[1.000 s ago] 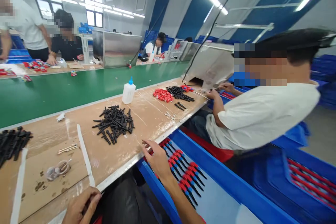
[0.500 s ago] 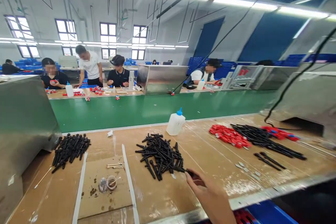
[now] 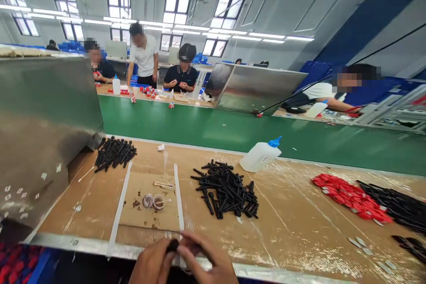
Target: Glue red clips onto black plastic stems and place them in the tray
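My left hand (image 3: 151, 261) and my right hand (image 3: 207, 258) are close together at the table's front edge. Between their fingertips is a small black plastic rod (image 3: 172, 245); most of it is hidden by the fingers. Just beyond the hands lies a cardboard sheet (image 3: 140, 221) edged with white tape. On it stand a small open cup (image 3: 159, 203) of brownish stuff with a stick in it, a clear lid (image 3: 147, 201) and a few cotton swabs (image 3: 163, 185). A heap of black plastic rods (image 3: 226, 188) is right of the sheet, a smaller pile (image 3: 116, 153) left of it.
A white bottle with a blue cap (image 3: 260, 157) stands behind the larger heap. Red parts (image 3: 349, 196) and long black pieces (image 3: 394, 204) lie at right. A metal panel (image 3: 49, 137) borders the left side. Co-workers sit and stand beyond the green strip (image 3: 199, 120).
My right hand has moved from the larger heap toward the front edge, carrying a black rod. My left hand has come into view beside it. The view has swung left and tilted.
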The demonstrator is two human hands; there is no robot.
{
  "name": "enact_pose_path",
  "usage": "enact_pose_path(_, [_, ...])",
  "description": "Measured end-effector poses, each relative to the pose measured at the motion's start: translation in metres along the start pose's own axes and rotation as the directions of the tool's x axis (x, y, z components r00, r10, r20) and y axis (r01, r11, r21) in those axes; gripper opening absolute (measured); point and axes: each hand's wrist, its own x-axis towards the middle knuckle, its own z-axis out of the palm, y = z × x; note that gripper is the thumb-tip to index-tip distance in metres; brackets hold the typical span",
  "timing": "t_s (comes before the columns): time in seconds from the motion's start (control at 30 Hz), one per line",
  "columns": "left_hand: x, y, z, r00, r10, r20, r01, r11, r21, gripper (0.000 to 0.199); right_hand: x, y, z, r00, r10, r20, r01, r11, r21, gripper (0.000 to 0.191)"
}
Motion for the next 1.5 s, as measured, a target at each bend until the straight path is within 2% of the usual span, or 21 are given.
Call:
enact_pose_path(0.03, [0.0, -0.001, -0.004, 0.99, -0.136, 0.029, 0.139, 0.971, -0.194, 0.028, 0.005, 0.001, 0.003, 0.998, 0.066, -0.02, -0.066, 0.998, -0.007, 0.027])
enact_pose_path(0.1, [0.002, -0.001, -0.014, 0.929, -0.33, 0.17, 0.37, 0.786, -0.496, 0.038, 0.018, 0.006, 0.008, 0.985, 0.16, -0.059, -0.162, 0.986, -0.04, 0.033])
enact_pose_path(0.17, [0.008, 0.002, -0.021, 0.878, -0.384, 0.285, 0.471, 0.594, -0.652, 0.04, 0.031, 0.014, 0.015, 0.979, 0.193, -0.066, -0.198, 0.978, -0.068, 0.038])
enact_pose_path(0.3, [0.016, 0.009, -0.03, 0.856, -0.384, 0.348, 0.494, 0.405, -0.769, 0.03, 0.05, 0.025, 0.03, 0.976, 0.217, 0.005, -0.216, 0.974, -0.068, 0.038])
enact_pose_path(0.4, [0.02, 0.009, -0.032, 0.831, -0.373, 0.414, 0.526, 0.281, -0.803, 0.028, 0.058, 0.023, 0.039, 0.985, 0.171, 0.038, -0.167, 0.983, -0.078, 0.032])
enact_pose_path(0.63, [0.028, -0.001, -0.036, 0.818, -0.293, 0.495, 0.538, 0.084, -0.839, 0.025, 0.07, 0.01, 0.053, 0.994, 0.004, 0.106, 0.006, 0.996, -0.094, 0.017])
enact_pose_path(0.73, [0.031, -0.005, -0.04, 0.814, -0.267, 0.516, 0.536, 0.002, -0.844, 0.025, 0.068, 0.012, 0.052, 0.994, -0.012, 0.108, 0.023, 0.995, -0.1, 0.015])
enact_pose_path(0.83, [0.033, -0.007, -0.042, 0.814, -0.246, 0.526, 0.533, -0.043, -0.845, 0.025, 0.062, 0.019, 0.046, 0.997, 0.071, 0.012, -0.069, 0.992, -0.101, 0.017])
enact_pose_path(0.97, [0.033, -0.008, -0.041, 0.809, -0.241, 0.536, 0.541, -0.053, -0.839, 0.025, 0.055, 0.03, 0.041, 0.98, 0.183, -0.076, -0.187, 0.981, -0.045, 0.021])
enact_pose_path(1.2, [0.033, -0.008, -0.04, 0.801, -0.244, 0.546, 0.551, -0.056, -0.833, 0.026, 0.047, 0.023, 0.043, 0.95, 0.216, -0.224, -0.196, 0.975, 0.108, 0.017])
enact_pose_path(1.33, [0.033, -0.008, -0.039, 0.801, -0.25, 0.543, 0.549, -0.055, -0.834, 0.026, 0.043, 0.016, 0.044, 0.96, 0.17, -0.224, -0.15, 0.983, 0.105, 0.013])
enact_pose_path(1.5, [0.033, -0.008, -0.038, 0.806, -0.25, 0.536, 0.541, -0.052, -0.839, 0.026, 0.035, 0.013, 0.047, 0.983, 0.107, -0.148, -0.095, 0.992, 0.086, 0.011])
